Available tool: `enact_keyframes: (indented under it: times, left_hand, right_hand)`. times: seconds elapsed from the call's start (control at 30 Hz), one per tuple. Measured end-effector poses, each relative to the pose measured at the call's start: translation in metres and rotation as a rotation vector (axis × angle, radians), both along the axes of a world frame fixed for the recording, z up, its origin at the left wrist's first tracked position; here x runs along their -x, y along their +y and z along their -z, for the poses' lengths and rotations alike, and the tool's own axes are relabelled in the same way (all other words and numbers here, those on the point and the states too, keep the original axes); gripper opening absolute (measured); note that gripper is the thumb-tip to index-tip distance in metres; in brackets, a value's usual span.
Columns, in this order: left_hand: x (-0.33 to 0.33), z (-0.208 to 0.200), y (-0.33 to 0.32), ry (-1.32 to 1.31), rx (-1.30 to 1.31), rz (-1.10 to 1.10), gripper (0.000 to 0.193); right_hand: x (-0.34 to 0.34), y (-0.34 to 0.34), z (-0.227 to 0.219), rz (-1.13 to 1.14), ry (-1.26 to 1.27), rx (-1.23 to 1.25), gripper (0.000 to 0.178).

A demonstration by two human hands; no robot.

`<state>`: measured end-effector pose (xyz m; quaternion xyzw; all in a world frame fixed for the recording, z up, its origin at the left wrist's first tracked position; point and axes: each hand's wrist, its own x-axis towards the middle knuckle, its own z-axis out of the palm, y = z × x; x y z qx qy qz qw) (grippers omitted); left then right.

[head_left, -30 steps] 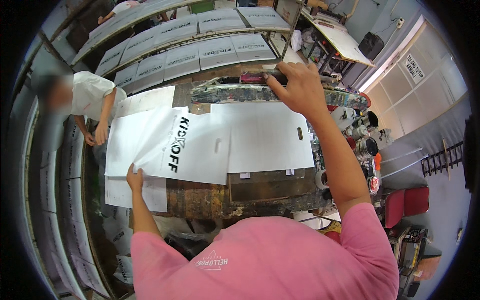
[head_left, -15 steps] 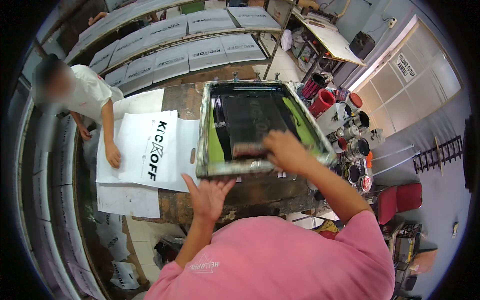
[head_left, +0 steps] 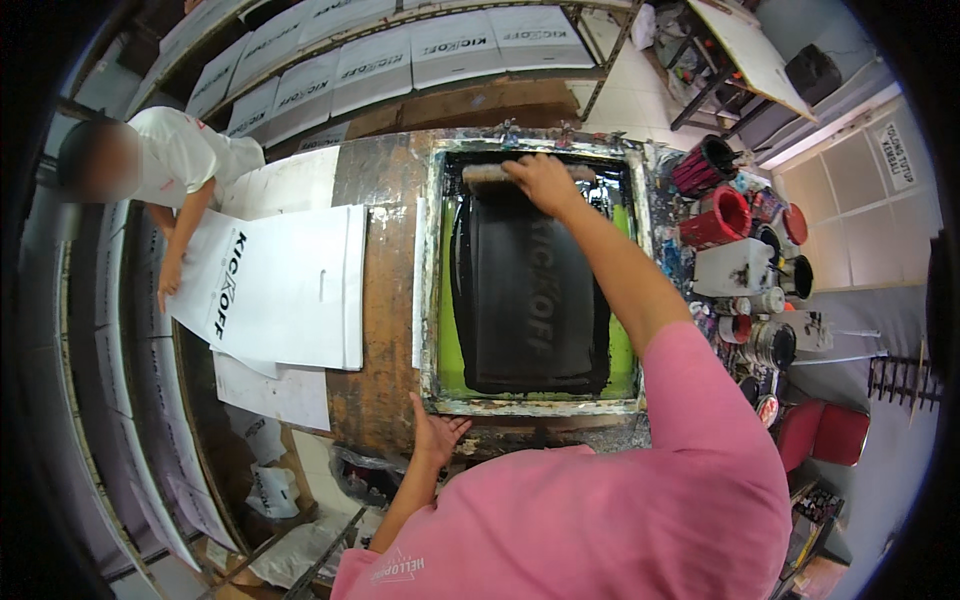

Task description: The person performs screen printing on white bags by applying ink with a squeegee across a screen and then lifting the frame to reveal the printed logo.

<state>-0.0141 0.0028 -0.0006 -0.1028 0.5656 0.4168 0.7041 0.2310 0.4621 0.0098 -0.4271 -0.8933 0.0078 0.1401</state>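
My right hand (head_left: 545, 183) grips a squeegee (head_left: 487, 178) at the far end of a screen-printing frame (head_left: 433, 290). Black ink covers most of the green-edged mesh (head_left: 515, 270), where dark block lettering shows faintly. Beside the frame's near left corner is my left hand (head_left: 437, 432), palm up with fingers spread, holding nothing; I cannot tell whether it touches the rim. A thin white edge (head_left: 418, 300) sticks out along the frame's left side. Left of it, white bags (head_left: 310, 290) lie stacked, and a co-worker's hand (head_left: 172, 275) is on a printed bag (head_left: 215, 285).
Paint pots and containers (head_left: 735, 268) crowd the table's right side. Racks of printed bags (head_left: 375, 75) run behind the table and down the left. A red chair (head_left: 825, 435) stands at the right, and a side table (head_left: 750, 55) at the back right.
The squeegee in my right hand has gone from the near end to the far end. The frame's raised near edge now sits lower. The co-worker's printed bag has shifted left. My view has turned.
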Motion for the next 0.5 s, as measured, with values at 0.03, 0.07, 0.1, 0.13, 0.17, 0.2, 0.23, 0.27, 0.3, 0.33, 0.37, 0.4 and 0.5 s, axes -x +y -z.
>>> enact_keyframes:
  times: [0.03, 0.07, 0.1, 0.13, 0.17, 0.2, 0.23, 0.27, 0.3, 0.33, 0.37, 0.4, 0.5]
  left_hand:
    - [-0.002, -0.001, 0.000, -0.001, -0.015, 0.004, 0.132]
    - [-0.004, -0.003, 0.000, -0.003, -0.031, 0.008, 0.132]
    - [-0.007, -0.008, 0.002, 0.017, -0.068, 0.035, 0.131]
    - [-0.006, -0.006, 0.003, 0.005, -0.057, 0.024, 0.131]
    - [-0.005, -0.004, 0.003, -0.007, -0.043, 0.010, 0.130]
    - [-0.003, -0.003, 0.002, -0.018, -0.031, 0.002, 0.130]
    - [0.002, -0.002, 0.000, -0.001, -0.029, 0.010, 0.129]
    - [0.002, -0.005, 0.001, 0.009, -0.026, 0.018, 0.129]
    - [0.000, -0.006, 0.003, 0.011, -0.030, 0.026, 0.129]
    - [-0.001, -0.007, 0.005, 0.013, -0.034, 0.039, 0.129]
    - [0.002, -0.007, 0.006, -0.015, -0.060, 0.053, 0.130]
    - [0.004, -0.003, 0.007, -0.028, -0.022, 0.021, 0.131]
    - [0.011, 0.000, 0.005, -0.091, -0.103, 0.095, 0.138]
  right_hand:
    - [0.004, 0.016, 0.008, 0.012, -0.037, 0.003, 0.039]
    - [0.009, 0.027, 0.014, 0.022, -0.075, 0.005, 0.039]
    - [0.011, 0.033, 0.018, 0.021, -0.079, 0.024, 0.035]
    - [0.011, 0.035, 0.024, 0.025, -0.083, 0.043, 0.031]
    - [0.011, 0.029, 0.026, 0.015, -0.100, -0.066, 0.032]
    - [0.014, 0.018, 0.029, 0.022, -0.054, -0.042, 0.034]
    - [0.017, 0.005, 0.032, 0.035, -0.009, -0.018, 0.035]
    - [0.017, -0.010, 0.034, 0.049, 0.030, 0.007, 0.037]
    - [0.017, -0.029, 0.033, 0.042, -0.012, 0.056, 0.039]
    - [0.017, -0.050, 0.033, 0.038, 0.001, 0.059, 0.040]
    - [0.014, -0.070, 0.033, 0.041, 0.010, 0.056, 0.040]
    - [0.012, -0.089, 0.032, 0.040, 0.020, 0.044, 0.040]
    - [0.003, -0.175, 0.028, 0.020, 0.021, 0.120, 0.045]
